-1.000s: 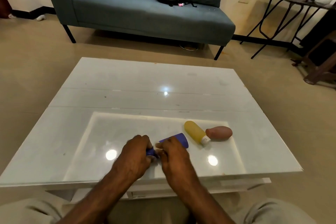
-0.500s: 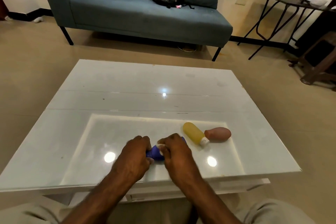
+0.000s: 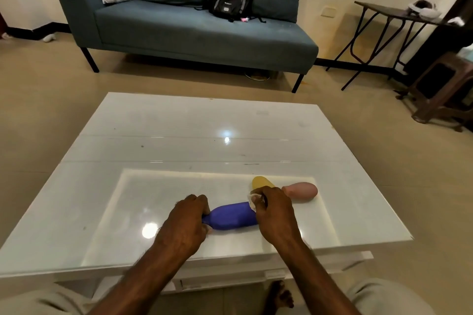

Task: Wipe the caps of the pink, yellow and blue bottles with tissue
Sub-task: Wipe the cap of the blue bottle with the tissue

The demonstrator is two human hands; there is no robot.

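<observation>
my left grip (image 3: 188, 222) clamps blue bottle (image 3: 234, 216) end | my right grip (image 3: 275, 215) pinches tissue (image 3: 254, 199) | surface (image 3: 179, 135) near edge

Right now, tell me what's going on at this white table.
A person sits at the glossy white table, working on three small bottles that lie on their sides. The left hand grips one end of the blue bottle, which rests on the tabletop. The right hand pinches a wad of white tissue at the bottle's other end. The yellow bottle and the pink bottle lie just behind the right hand, untouched; the yellow one is partly hidden by it.
</observation>
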